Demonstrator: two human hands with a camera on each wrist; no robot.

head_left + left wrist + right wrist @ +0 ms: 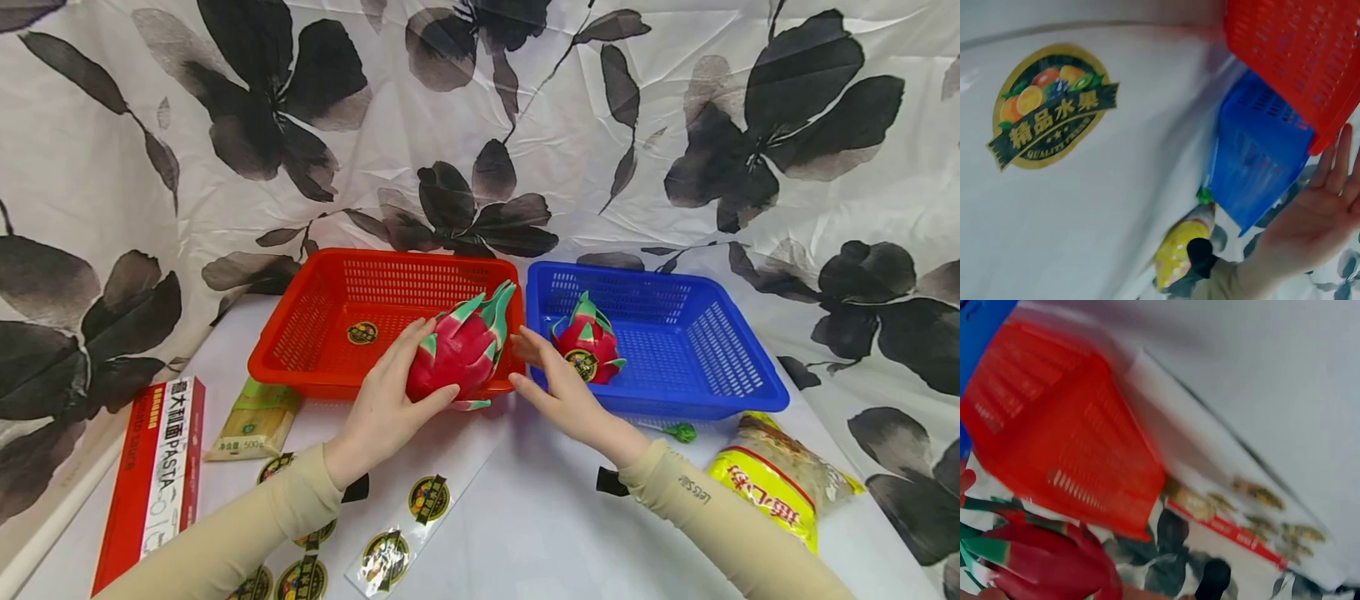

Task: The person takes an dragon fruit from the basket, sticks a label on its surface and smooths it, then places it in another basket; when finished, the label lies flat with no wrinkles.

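Note:
A large dragon fruit point(459, 354), pink-red with green tips, is held in my left hand point(390, 400) over the front right corner of the red basket point(300, 380). The thumb lies along its near side while the other fingers reach over its left side. My right hand point(562, 392) has its fingers extended beside the gap between the baskets, holding nothing; its palm point(1307, 225) shows in the left wrist view. A second dragon fruit point(588, 337), with a round black-and-gold sticker point(582, 364), sits at the left inside the blue basket point(705, 403).
Another round sticker point(362, 332) is on the red basket's floor. Sticker sheets point(427, 500) lie on the white table in front. At left are a red-and-white pasta box point(153, 467) and a noodle packet point(253, 425); at right, a yellow bag point(772, 483) and small green item point(681, 432).

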